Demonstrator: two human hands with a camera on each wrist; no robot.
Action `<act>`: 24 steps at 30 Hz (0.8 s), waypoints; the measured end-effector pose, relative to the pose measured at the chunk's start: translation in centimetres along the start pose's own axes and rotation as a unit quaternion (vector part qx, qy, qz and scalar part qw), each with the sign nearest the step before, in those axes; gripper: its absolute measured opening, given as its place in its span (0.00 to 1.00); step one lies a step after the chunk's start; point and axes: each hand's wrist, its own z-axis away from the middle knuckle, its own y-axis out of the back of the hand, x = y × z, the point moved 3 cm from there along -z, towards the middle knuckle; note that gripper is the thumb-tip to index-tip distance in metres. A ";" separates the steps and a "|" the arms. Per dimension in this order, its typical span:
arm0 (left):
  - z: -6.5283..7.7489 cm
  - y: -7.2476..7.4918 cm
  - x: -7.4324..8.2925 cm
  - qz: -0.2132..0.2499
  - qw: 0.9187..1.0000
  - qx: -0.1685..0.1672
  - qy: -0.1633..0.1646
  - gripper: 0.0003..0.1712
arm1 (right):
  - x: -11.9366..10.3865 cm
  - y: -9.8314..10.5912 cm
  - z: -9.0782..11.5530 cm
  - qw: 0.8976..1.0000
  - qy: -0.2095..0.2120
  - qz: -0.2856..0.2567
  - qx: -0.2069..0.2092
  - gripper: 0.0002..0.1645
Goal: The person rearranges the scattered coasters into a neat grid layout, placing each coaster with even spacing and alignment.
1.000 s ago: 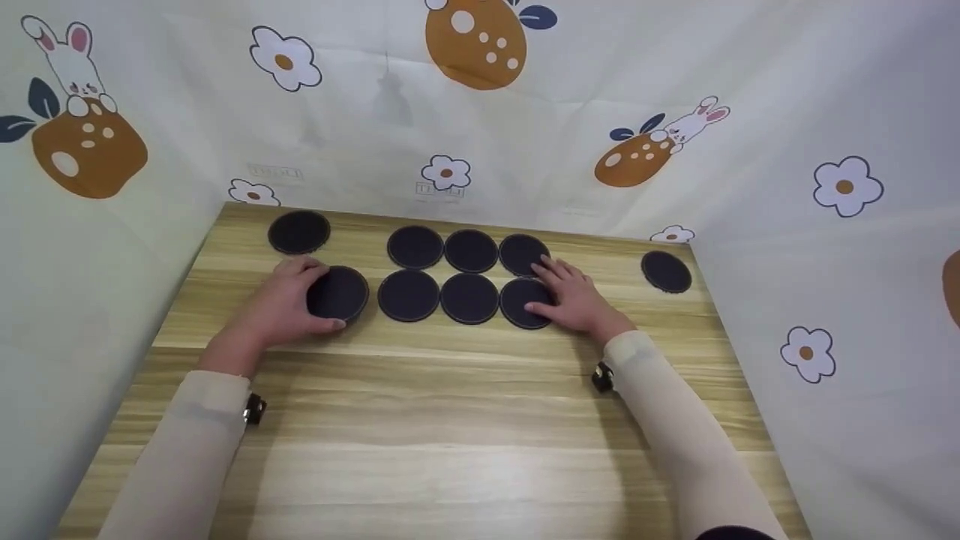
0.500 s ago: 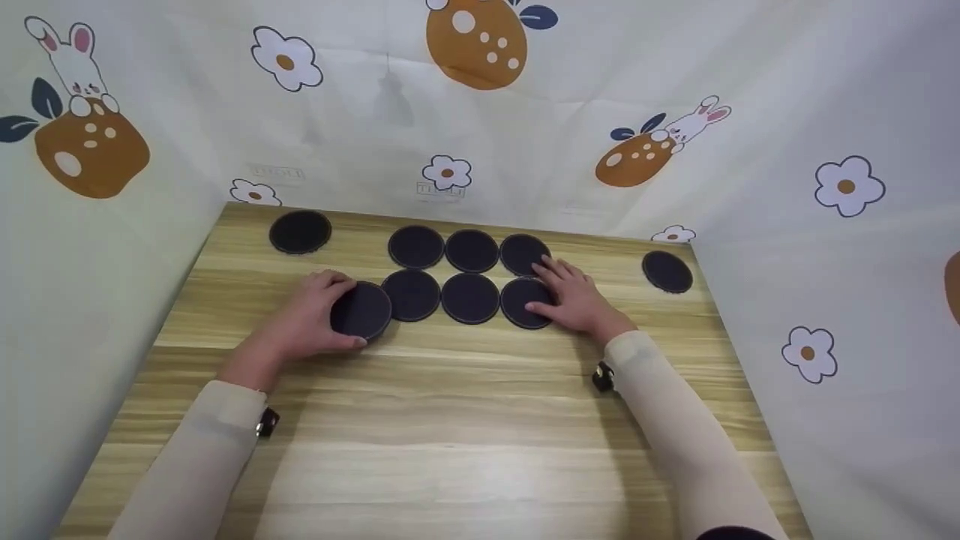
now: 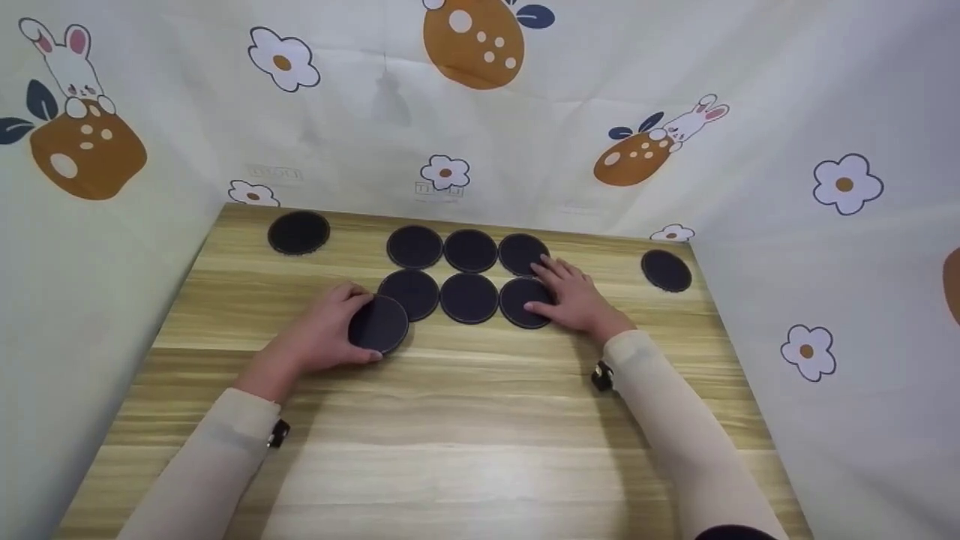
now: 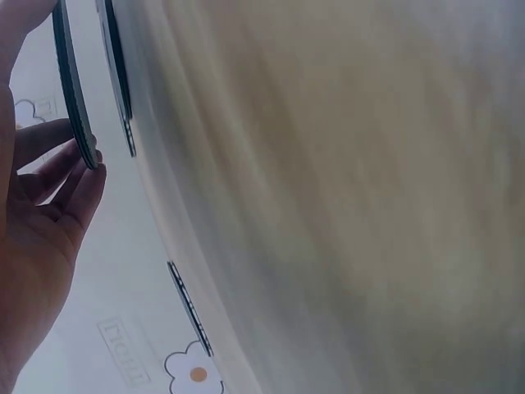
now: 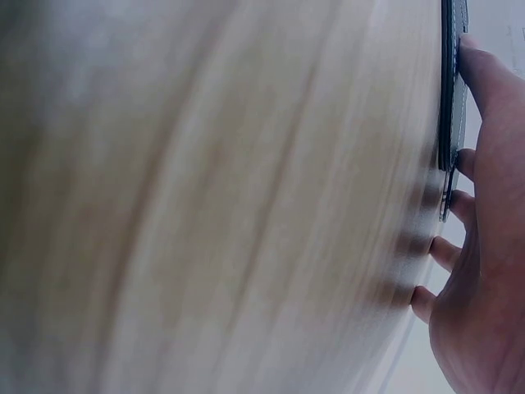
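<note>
Pale sheeting (image 3: 525, 135) on three sides, printed rabbits (image 3: 69, 67), orange fruit (image 3: 88, 161), white flowers (image 3: 848, 184); wood-grain tabletop (image 3: 420, 420), soft glare (image 3: 487, 480).

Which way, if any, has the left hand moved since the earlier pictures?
Yes: in the head view, the left hand has moved rightward and down the picture, away from the far-left black disc, which stayed put.

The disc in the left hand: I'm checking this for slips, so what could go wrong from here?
The held disc might slip, since the left hand grips it by its edge, above the table. Lowered here, it could land on the near-left disc, which it overlaps in the head view. The right hand touches the near-right disc, so a twitch could shift it.
</note>
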 end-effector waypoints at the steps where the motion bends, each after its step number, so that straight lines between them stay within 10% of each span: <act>1: 0.0 -0.1 0.2 0.000 1.000 -0.002 -0.002 0.61 | 0.0 0.0 0.0 1.000 0.000 -0.001 0.000 0.57; 24: 0.0 -2.1 3.6 -0.016 0.998 -0.045 -0.042 0.61 | 0.1 -0.1 -0.2 1.000 0.003 0.007 -0.001 0.57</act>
